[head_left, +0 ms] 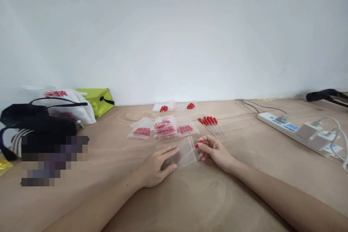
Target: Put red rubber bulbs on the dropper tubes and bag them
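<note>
A clear zip bag with a red seal line (187, 155) lies on the table in front of me. My left hand (159, 165) rests on its left part, fingers spread and holding nothing. At the bag's right end, my right hand (213, 150) pinches small red rubber bulbs (200, 143) beside the red seal line; how many is hidden by the fingers. Behind the right hand lie several droppers (213, 125) with red bulbs and thin clear stems. Filled zip bags (165, 127) with red-bulbed droppers are laid out behind the left hand.
Farther back, two small groups of loose red bulbs (164, 108) lie on clear bags. A white power strip (288, 130) with plugs and cables runs along the right. On the left are a black bag (51, 127), a white plastic bag (78, 103) and a lime-green bag (99, 103).
</note>
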Available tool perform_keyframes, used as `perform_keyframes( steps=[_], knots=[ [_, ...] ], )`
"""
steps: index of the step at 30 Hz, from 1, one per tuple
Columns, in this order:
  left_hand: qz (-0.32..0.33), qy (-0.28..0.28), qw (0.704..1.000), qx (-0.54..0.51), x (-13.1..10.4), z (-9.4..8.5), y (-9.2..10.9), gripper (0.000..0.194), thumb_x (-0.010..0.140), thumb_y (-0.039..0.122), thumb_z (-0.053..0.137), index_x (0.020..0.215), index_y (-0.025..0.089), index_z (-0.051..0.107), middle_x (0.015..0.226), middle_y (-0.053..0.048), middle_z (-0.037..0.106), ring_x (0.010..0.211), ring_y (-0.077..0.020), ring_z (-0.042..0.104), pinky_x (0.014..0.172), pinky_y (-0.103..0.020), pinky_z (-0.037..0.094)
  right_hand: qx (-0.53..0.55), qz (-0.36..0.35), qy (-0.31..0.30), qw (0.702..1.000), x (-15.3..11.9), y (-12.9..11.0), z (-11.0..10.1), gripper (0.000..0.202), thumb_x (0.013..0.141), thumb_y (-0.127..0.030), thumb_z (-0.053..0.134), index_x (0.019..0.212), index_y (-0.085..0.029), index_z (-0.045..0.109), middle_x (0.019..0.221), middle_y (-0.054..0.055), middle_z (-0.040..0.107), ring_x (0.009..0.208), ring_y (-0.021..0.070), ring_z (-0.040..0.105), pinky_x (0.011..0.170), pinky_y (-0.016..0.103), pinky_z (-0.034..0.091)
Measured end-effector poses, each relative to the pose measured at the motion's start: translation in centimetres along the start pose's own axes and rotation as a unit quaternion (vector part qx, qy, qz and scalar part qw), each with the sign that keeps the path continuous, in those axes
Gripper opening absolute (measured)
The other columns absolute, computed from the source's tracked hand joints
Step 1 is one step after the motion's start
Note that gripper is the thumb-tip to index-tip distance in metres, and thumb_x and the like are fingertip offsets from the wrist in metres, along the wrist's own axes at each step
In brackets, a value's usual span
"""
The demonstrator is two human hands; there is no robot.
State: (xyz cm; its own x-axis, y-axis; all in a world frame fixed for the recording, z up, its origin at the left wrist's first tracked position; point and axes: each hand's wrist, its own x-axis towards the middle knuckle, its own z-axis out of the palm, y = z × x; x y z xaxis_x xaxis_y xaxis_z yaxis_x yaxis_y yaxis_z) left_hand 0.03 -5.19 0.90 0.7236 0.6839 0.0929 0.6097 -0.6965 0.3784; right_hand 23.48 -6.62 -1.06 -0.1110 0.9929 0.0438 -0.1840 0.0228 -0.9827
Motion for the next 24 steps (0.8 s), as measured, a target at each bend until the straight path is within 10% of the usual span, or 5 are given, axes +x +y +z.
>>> perform_keyframes(
  steps=[8,18,24],
  knots=[
    [0.002,0.003,1.000,-0.002,0.1,0.0,0.1,0.047,0.084,0.038,0.042,0.128,0.023,0.037,0.133,-0.005,0.038,0.121,-0.0222,0.034,0.099,-0.041,0.030,-0.041,-0.002,-0.179,0.983,0.1,0.1,-0.2,0.032,0.067,-0.040,0.063,0.077,-0.019,0.041,0.061,-0.005,0.057,0.056,0.0076,0.056,0.053,0.021,0.044],
    [0.025,-0.030,0.998,-0.050,-0.9,-1.7,-1.7,0.042,0.083,0.037,0.045,0.123,0.027,0.043,0.130,-0.003,0.042,0.118,-0.0213,0.039,0.097,-0.038,0.032,-0.136,-0.010,-0.137,0.981,1.3,0.8,-1.2,0.032,0.060,-0.044,0.067,0.070,-0.015,0.058,0.066,0.000,0.061,0.059,0.0102,0.053,0.058,0.024,0.041],
    [0.042,-0.024,0.997,-0.060,-0.8,-1.4,-2.4,0.038,0.083,0.035,0.045,0.121,0.029,0.046,0.130,-0.002,0.043,0.118,-0.0205,0.040,0.098,-0.038,0.032,-0.321,-0.141,-0.219,0.911,0.9,-0.3,-1.2,0.040,0.080,-0.044,0.044,0.060,-0.014,0.062,0.071,0.003,0.054,0.068,0.0111,0.048,0.064,0.023,0.039]
  ],
)
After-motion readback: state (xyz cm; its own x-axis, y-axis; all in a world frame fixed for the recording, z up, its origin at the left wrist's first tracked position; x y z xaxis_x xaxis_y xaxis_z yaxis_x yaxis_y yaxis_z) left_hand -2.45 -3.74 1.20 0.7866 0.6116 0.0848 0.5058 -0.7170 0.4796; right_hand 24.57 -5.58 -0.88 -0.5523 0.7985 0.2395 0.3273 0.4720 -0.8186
